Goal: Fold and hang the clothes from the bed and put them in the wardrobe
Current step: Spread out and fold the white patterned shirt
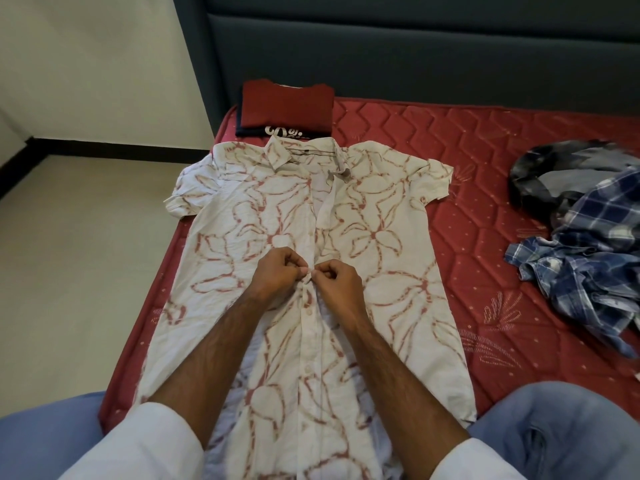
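Observation:
A white short-sleeved shirt (381,237) with a red flower print lies flat, front up, on the red mattress (485,140), collar toward the headboard. My left hand (277,271) and my right hand (337,280) meet at the button strip at mid-chest, each pinching the shirt's front edge at a button. Below my hands the strip is buttoned; above them it lies open up to the collar.
Two folded garments, a dark red one (287,105) on a black printed one (287,132), are stacked beyond the collar. A heap of blue plaid shirts (588,244) and a grey-black garment (561,171) lies at the right. The dark headboard (415,46) stands behind; floor at the left.

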`<state>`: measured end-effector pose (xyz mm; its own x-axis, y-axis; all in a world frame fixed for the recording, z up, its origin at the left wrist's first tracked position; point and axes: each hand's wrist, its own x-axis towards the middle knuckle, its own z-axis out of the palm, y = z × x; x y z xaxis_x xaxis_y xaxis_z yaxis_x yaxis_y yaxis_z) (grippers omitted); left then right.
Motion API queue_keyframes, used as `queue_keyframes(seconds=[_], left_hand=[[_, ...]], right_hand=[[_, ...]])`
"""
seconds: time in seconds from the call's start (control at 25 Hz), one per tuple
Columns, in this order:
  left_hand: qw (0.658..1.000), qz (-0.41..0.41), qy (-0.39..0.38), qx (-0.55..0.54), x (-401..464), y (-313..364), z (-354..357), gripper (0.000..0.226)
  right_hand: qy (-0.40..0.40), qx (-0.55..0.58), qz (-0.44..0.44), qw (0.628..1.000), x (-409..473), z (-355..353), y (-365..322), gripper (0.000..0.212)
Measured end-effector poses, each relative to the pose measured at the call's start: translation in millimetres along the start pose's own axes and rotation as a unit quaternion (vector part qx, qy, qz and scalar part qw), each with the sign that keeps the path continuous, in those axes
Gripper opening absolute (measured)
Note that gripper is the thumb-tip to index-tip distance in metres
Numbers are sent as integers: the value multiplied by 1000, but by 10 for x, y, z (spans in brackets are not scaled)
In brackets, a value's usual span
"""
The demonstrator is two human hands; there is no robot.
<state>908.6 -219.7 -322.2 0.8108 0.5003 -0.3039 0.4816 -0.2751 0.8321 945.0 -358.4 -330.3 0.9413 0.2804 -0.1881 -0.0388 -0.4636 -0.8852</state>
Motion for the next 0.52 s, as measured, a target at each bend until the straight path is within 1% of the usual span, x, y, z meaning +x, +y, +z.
queue_keyframes(seconds=[0.12, 0.24, 0.36, 0.52], left_hand=[[1000, 1, 12, 16, -3, -4, 16, 9], [1000, 4, 13, 20, -3, 2, 2, 6], [1000, 8, 8, 8, -29, 23, -12, 21], [998, 21, 46, 48, -47, 18, 23, 8]], right_hand=[[-13, 18, -13, 1000, -18, -23, 53, 13], [11, 25, -22, 999, -43, 8, 64, 7], [31, 40, -22, 998, -78, 70, 61, 4], [27, 26, -24, 999, -68, 65, 66, 4]])
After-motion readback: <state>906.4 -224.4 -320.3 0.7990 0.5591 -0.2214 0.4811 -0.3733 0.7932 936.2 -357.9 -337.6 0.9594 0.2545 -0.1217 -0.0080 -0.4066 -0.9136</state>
